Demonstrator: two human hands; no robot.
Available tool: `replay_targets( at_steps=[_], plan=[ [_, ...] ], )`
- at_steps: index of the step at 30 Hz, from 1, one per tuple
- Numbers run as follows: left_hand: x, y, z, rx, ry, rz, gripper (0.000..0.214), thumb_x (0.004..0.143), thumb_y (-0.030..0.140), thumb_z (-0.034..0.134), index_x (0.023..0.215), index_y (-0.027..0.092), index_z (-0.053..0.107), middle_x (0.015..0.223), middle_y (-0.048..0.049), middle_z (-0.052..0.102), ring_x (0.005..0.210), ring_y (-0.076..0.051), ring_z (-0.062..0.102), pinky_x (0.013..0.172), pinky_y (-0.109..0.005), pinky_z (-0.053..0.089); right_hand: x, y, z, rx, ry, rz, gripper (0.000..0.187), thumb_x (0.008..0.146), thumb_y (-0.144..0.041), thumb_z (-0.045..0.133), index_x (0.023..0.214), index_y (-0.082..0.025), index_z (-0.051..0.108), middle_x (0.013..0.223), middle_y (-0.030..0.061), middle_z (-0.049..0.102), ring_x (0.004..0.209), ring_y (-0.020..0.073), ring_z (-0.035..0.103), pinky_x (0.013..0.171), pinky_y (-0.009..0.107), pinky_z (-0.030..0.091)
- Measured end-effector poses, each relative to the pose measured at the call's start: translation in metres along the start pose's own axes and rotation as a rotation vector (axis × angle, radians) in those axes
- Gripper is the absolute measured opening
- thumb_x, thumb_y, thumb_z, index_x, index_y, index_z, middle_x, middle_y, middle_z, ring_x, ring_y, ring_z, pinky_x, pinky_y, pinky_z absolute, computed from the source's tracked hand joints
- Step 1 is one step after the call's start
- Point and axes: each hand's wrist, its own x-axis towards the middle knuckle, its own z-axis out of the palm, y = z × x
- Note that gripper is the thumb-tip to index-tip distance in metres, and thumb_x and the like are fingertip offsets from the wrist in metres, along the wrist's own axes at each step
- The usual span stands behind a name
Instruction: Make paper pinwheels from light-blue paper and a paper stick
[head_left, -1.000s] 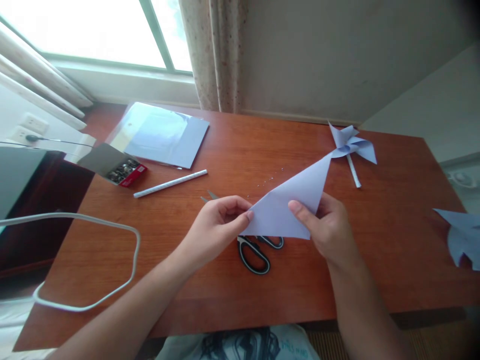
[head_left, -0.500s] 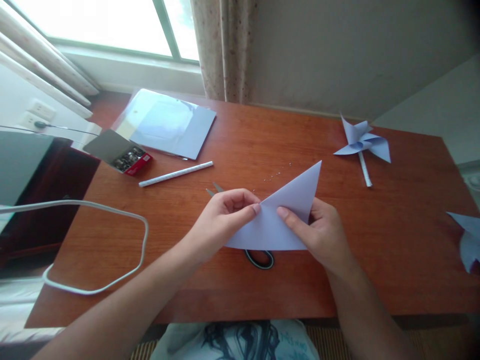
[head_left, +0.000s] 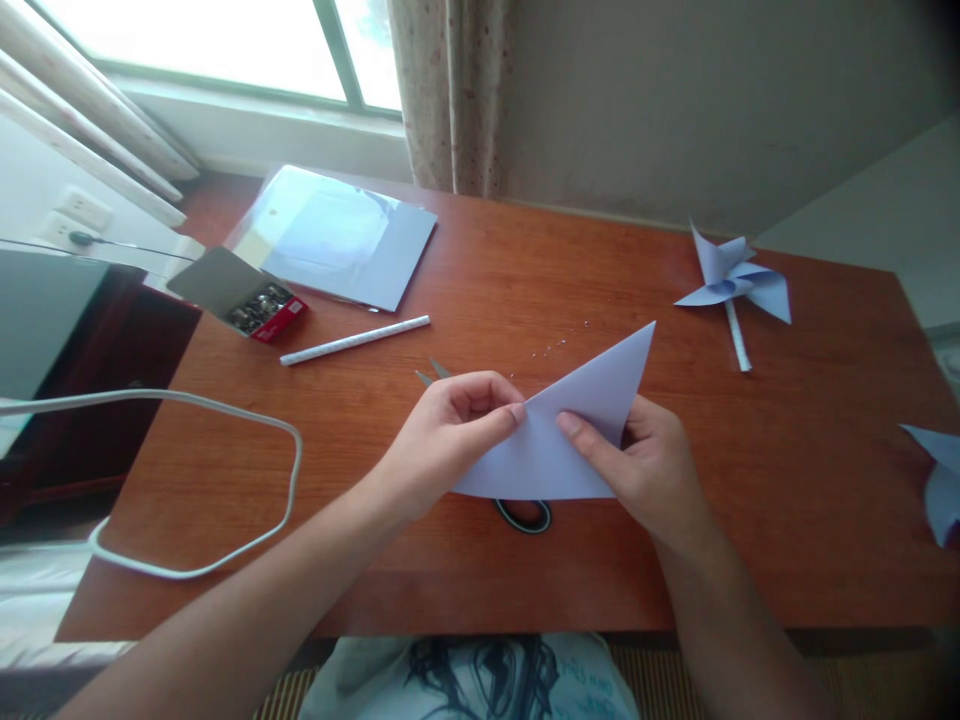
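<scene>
A pale blue sheet folded into a triangle (head_left: 570, 425) is held above the middle of the wooden table (head_left: 480, 560). My left hand (head_left: 450, 430) pinches its left corner with thumb and fingers. My right hand (head_left: 637, 465) grips its right side, the thumb lying on top of the paper. Scissors (head_left: 525, 513) lie on the table under the paper; only a black handle loop and the blade tips (head_left: 431, 375) show.
A finished blue paper pinwheel (head_left: 731, 285) on a white stick lies at the far right. A white stick (head_left: 354, 340), a red box of pins (head_left: 255, 305) and a plastic sleeve of blue paper (head_left: 337, 235) lie at the far left. A white cable (head_left: 187, 480) loops at the left edge. More blue paper (head_left: 937, 480) shows at the right edge.
The folded triangle has turned and dropped lower over the scissors, hiding most of them. Both hands have kept their hold on it. The camera view has shifted slightly.
</scene>
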Motion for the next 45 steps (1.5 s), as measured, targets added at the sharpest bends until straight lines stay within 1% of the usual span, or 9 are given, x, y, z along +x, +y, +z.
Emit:
replay_targets(
  at_steps=[18,21,23,26,29,33,37,41,45],
  plan=[
    [-0.001,-0.001,0.002,0.016,0.027,0.026,0.027,0.078,0.040,0.077,0.073,0.016,0.066,0.066,0.0008,0.062,0.059,-0.011,0.051,0.053,-0.021,0.037,-0.001,0.001,0.001,-0.120,0.044,-0.091,0.022,0.088,-0.037,0.071,0.074,-0.020,0.071,0.064,0.0004,0.068,0.053,0.0168,0.060,0.045,0.026,0.045],
    [0.000,-0.001,0.002,0.014,0.035,0.039,0.025,0.079,0.038,0.076,0.073,0.016,0.067,0.066,0.0013,0.062,0.058,-0.010,0.050,0.053,-0.021,0.036,-0.001,0.000,0.001,-0.146,0.050,-0.173,0.014,0.090,-0.032,0.070,0.080,-0.022,0.074,0.074,0.0010,0.073,0.061,0.0183,0.066,0.053,0.028,0.051],
    [-0.001,-0.001,0.001,0.014,0.043,0.053,0.022,0.080,0.035,0.075,0.073,0.016,0.067,0.065,0.0016,0.061,0.058,-0.010,0.050,0.054,-0.020,0.036,-0.001,-0.001,0.000,-0.129,0.023,-0.262,0.008,0.091,-0.025,0.068,0.089,-0.024,0.076,0.086,0.0012,0.077,0.075,0.0198,0.071,0.067,0.030,0.057],
    [-0.002,-0.002,0.001,0.003,0.057,0.068,0.017,0.080,0.031,0.075,0.075,0.016,0.069,0.068,0.0007,0.065,0.060,-0.010,0.053,0.055,-0.020,0.038,-0.001,-0.001,-0.001,-0.123,-0.036,-0.419,0.021,0.092,-0.016,0.065,0.104,-0.028,0.077,0.106,0.0025,0.078,0.096,0.0217,0.074,0.085,0.034,0.059],
    [-0.002,-0.003,0.001,-0.030,0.070,0.060,0.015,0.080,0.030,0.075,0.078,0.016,0.071,0.069,0.0001,0.068,0.059,-0.011,0.055,0.055,-0.021,0.039,-0.003,0.000,-0.002,-0.225,-0.064,-0.570,0.033,0.091,-0.011,0.064,0.117,-0.029,0.075,0.119,0.0060,0.076,0.106,0.0231,0.073,0.089,0.035,0.060],
    [-0.001,-0.005,0.000,-0.087,0.090,0.010,0.015,0.080,0.030,0.076,0.080,0.015,0.071,0.071,-0.0007,0.069,0.061,-0.012,0.059,0.056,-0.021,0.042,-0.005,0.000,-0.003,-0.426,-0.063,-0.730,0.039,0.091,-0.008,0.062,0.124,-0.027,0.073,0.123,0.0093,0.075,0.110,0.0239,0.073,0.093,0.036,0.060],
    [0.000,-0.005,-0.001,-0.151,0.060,-0.012,0.018,0.083,0.033,0.074,0.082,0.015,0.072,0.074,-0.0009,0.070,0.064,-0.011,0.060,0.057,-0.020,0.044,-0.002,0.002,-0.002,-0.509,-0.029,-0.791,0.036,0.094,-0.008,0.059,0.123,-0.025,0.073,0.122,0.0107,0.075,0.110,0.0239,0.073,0.092,0.036,0.061],
    [0.002,-0.005,-0.001,-0.113,0.064,0.058,0.016,0.080,0.030,0.079,0.085,0.015,0.075,0.079,-0.0014,0.073,0.070,-0.011,0.063,0.065,-0.019,0.048,0.001,0.009,0.001,-0.509,-0.011,-0.834,0.038,0.091,-0.003,0.059,0.124,-0.020,0.071,0.124,0.0142,0.074,0.111,0.0247,0.071,0.094,0.037,0.060],
    [0.003,-0.006,-0.002,-0.102,0.079,0.134,0.014,0.077,0.023,0.082,0.087,0.015,0.077,0.085,-0.0040,0.078,0.075,-0.013,0.068,0.068,-0.019,0.050,0.002,0.010,0.000,-0.411,-0.150,-0.783,0.048,0.087,-0.014,0.069,0.134,-0.022,0.063,0.140,0.0148,0.063,0.124,0.0288,0.063,0.101,0.045,0.056]
  ],
)
